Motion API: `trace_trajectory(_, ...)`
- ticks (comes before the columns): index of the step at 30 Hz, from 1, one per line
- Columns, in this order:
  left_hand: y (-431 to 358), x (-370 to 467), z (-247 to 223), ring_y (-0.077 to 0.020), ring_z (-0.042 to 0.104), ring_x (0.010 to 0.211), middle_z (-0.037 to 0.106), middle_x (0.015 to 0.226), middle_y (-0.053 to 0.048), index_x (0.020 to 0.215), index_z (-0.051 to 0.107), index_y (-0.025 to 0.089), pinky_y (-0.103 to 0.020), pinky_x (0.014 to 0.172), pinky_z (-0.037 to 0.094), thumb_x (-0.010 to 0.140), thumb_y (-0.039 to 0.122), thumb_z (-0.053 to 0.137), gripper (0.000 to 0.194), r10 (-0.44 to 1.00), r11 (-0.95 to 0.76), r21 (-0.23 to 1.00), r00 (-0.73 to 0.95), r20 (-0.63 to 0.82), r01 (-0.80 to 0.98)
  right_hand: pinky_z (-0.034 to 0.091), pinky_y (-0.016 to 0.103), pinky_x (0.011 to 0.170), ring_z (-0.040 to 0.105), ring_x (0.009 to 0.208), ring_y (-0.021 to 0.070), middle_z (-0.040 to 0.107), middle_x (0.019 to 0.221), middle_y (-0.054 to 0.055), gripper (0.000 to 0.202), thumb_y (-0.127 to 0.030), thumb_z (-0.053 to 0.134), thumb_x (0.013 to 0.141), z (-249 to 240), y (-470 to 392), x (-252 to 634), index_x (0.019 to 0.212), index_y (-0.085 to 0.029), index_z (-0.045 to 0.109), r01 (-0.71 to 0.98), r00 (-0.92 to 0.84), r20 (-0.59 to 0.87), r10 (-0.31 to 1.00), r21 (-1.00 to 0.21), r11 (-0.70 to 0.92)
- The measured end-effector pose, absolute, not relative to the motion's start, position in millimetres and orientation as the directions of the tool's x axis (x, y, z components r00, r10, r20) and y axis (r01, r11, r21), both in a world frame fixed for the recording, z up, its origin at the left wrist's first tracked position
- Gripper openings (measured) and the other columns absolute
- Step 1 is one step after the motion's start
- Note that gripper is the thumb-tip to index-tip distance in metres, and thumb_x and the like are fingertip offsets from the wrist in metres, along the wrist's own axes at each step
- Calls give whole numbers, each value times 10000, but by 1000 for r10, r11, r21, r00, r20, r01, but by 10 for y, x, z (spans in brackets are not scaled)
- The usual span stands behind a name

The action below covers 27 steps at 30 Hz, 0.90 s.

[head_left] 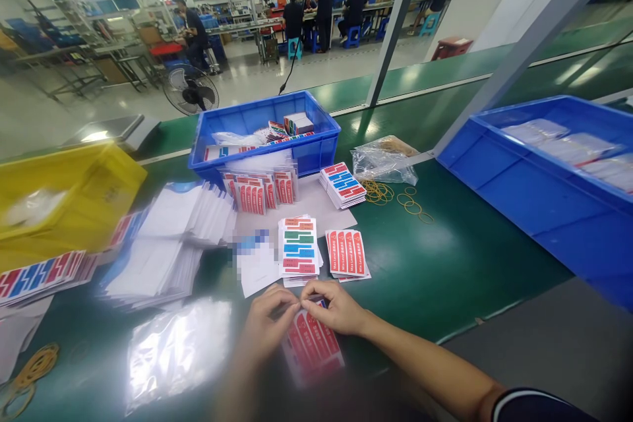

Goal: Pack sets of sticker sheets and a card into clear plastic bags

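As my left grip (266, 320) and right grip (334, 306) pinch the packet (316, 344) up top, likely steadying it, a sticker stack (299, 247) sits handily ahead.

On your bench (410, 277), bagged labels (315, 349) lie at your left hand (270, 320) and right hand (336, 306). Behind your hands: label stack (299, 247), second stack (347, 252) to its right. Farther back: middle bin (319, 150), filled bags (252, 194) before it. To your left: plastic sleeves (178, 349), sheet pile (165, 237) behind them, left bin (101, 194) beyond. To your right: right bin (519, 178).
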<state>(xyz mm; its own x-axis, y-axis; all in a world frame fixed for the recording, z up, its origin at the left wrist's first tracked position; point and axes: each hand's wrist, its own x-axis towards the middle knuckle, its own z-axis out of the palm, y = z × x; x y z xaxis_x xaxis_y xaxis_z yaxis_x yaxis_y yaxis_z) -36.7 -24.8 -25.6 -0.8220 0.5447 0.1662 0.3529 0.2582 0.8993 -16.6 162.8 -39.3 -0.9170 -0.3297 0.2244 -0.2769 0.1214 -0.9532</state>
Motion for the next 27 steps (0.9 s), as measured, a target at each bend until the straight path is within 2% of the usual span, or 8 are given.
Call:
trace_trajectory(5,-237,-369,-231,-126,542,767,579,784,-52,787,600,122,-243,700,412,875,225,525,154,566,257,911,-814,128,322,412,192,649,517,684,88,569,753,24,122,-211,520,846,-420,1636,-160,792,-108,559,-231,-918,175,-354,-965,122)
trace_trajectory(9,-285,-393,-235,-120,547,758,577,793,-47,779,594,124,-232,702,412,878,252,527,175,516,254,936,-853,81,242,398,194,657,510,713,92,573,802,21,152,-263,553,836,-407,1654,-195,866,-115,577,-199,-917,127,-377,-967,157)
trace_trajectory(14,-426,-438,-255,-122,544,747,568,794,-46,790,570,120,-220,680,413,875,297,535,199,395,238,955,-916,73,178,310,178,513,384,551,62,458,628,-8,264,-333,533,849,-386,1679,-214,733,-96,537,-142,-883,22,-469,-964,224)
trace_trajectory(16,-469,-448,-259,-119,532,714,551,762,-46,770,555,112,-217,651,407,877,318,528,234,357,236,957,-931,79,171,357,184,540,445,593,79,487,673,13,290,-350,506,869,-377,1685,-216,747,-88,530,-86,-899,10,-437,-984,155)
trace_trajectory(19,-507,-452,-264,-110,499,664,518,698,-39,705,522,108,-218,626,387,895,330,497,293,320,224,953,-939,123,202,453,243,705,568,788,145,577,859,70,283,-358,495,886,-368,1692,-222,886,-81,552,-11,-920,18,-390,-1000,-18)
trace_trajectory(21,-516,-454,-264,-111,488,672,509,691,-38,679,501,110,-223,641,381,908,322,476,313,311,202,951,-936,163,233,467,274,755,589,853,173,594,916,91,287,-359,505,884,-374,1695,-225,924,-80,556,11,-922,14,-388,-998,-62)
trace_trajectory(24,-509,-450,-247,-110,471,673,494,689,-35,671,481,112,-229,643,366,915,296,463,306,298,169,950,-933,204,261,467,271,737,590,840,174,604,923,95,288,-361,508,882,-404,1694,-219,929,-84,573,-3,-912,11,-410,-1000,-19)
trace_trajectory(27,-485,-431,-205,-107,452,639,475,657,-32,654,470,111,-231,612,348,911,287,464,312,283,151,947,-930,233,283,418,235,625,546,709,142,603,817,68,282,-361,495,884,-426,1693,-200,883,-101,606,-116,-905,31,-425,-977,177)
